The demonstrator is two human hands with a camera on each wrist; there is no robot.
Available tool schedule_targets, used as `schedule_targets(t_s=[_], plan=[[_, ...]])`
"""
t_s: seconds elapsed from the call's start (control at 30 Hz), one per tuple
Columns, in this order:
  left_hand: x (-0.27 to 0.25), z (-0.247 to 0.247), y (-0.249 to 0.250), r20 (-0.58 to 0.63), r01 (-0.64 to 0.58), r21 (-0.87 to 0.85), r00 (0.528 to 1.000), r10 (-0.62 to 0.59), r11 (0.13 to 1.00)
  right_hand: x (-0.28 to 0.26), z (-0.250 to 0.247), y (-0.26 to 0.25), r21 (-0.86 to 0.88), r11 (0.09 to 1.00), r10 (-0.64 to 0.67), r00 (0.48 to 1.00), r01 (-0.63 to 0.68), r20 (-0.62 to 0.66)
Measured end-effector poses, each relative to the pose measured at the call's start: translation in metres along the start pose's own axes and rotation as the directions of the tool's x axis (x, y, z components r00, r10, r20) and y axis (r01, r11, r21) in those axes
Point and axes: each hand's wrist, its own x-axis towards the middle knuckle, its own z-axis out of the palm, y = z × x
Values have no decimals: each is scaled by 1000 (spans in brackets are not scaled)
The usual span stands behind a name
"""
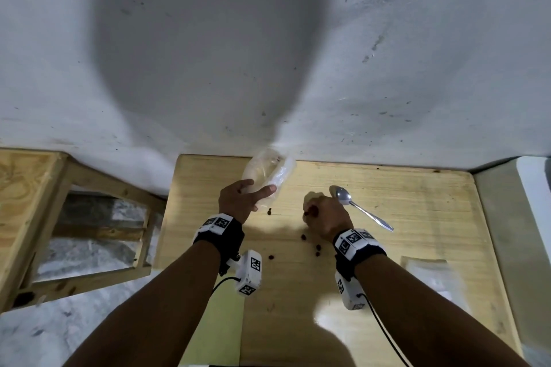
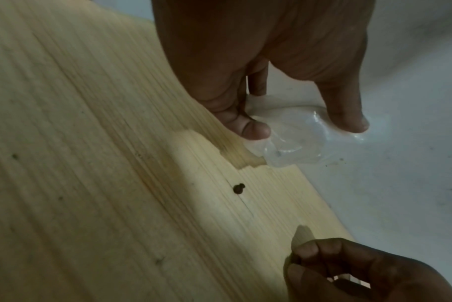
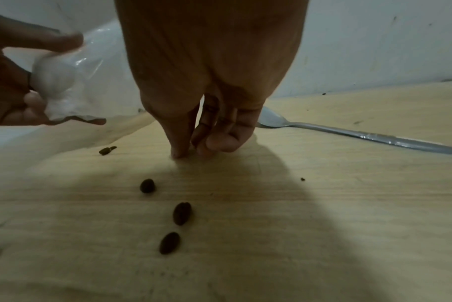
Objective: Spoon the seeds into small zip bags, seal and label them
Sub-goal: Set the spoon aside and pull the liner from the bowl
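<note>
My left hand (image 1: 247, 197) grips a clear zip bag (image 1: 267, 173) at the far edge of the wooden table (image 1: 417, 211), thumb and fingers pinching its crumpled plastic (image 2: 292, 141). My right hand (image 1: 310, 211) is curled with its fingertips (image 3: 179, 152) down on the tabletop, and dark seeds show between its fingers. Several brown seeds (image 3: 181, 213) lie loose on the wood near my right wrist (image 1: 318, 247); one more pair (image 2: 238, 188) sits below the bag. A metal spoon (image 1: 360, 208) lies on the table just right of my right hand, nothing touching it.
A flat stack of clear bags (image 1: 429, 274) lies near the table's right edge. A white wall (image 1: 268, 68) rises directly behind the table. A wooden frame (image 1: 35, 217) stands to the left, and a yellow-green sheet (image 1: 220, 322) shows under my left forearm.
</note>
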Motion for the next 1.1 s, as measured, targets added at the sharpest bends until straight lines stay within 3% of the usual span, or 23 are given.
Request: schedule_targets(t_s=[0.07,0.13,0.23,0.3,0.4,0.47,0.57,0.63,0.77,0.93,1.03,1.1], plan=[[0,1,-2,-8,-4,-1,1000,4,1000,-6,-1,-3,55,997,-46,998,48,-32],[0,0,-3,-21,-10,11,1000,11,1000,-17,-4,-6,296,952,-50,994,77,-98],[-1,-2,-3,-28,-11,39,1000,12,999,-36,-8,-1,660,742,173,985,-116,-21],[-3,-3,-2,-25,-9,53,1000,10,999,-46,-8,11,692,697,238,971,-190,27],[-7,-4,-1,-19,-14,54,1000,15,998,-57,-1,29,668,712,291,957,-218,2],[-8,-5,-2,-21,-22,55,1000,23,998,-62,6,39,561,804,273,960,-195,-58],[-10,-9,-4,-19,-33,66,999,35,997,-74,16,43,436,900,65,986,9,-154],[-10,-12,-7,-27,-42,62,999,44,997,-80,20,41,420,905,30,973,71,-229],[-9,-18,-13,-50,-55,47,997,57,997,-84,16,54,339,938,231,850,-67,-473],[-10,-20,-17,-50,-70,26,996,71,997,-106,9,92,518,832,479,729,-199,-489],[-9,-17,-17,-47,-71,34,996,73,997,-119,13,108,504,841,458,755,-196,-470],[-7,-15,-16,-42,-75,42,996,77,996,-127,13,110,455,873,393,808,-177,-439]])
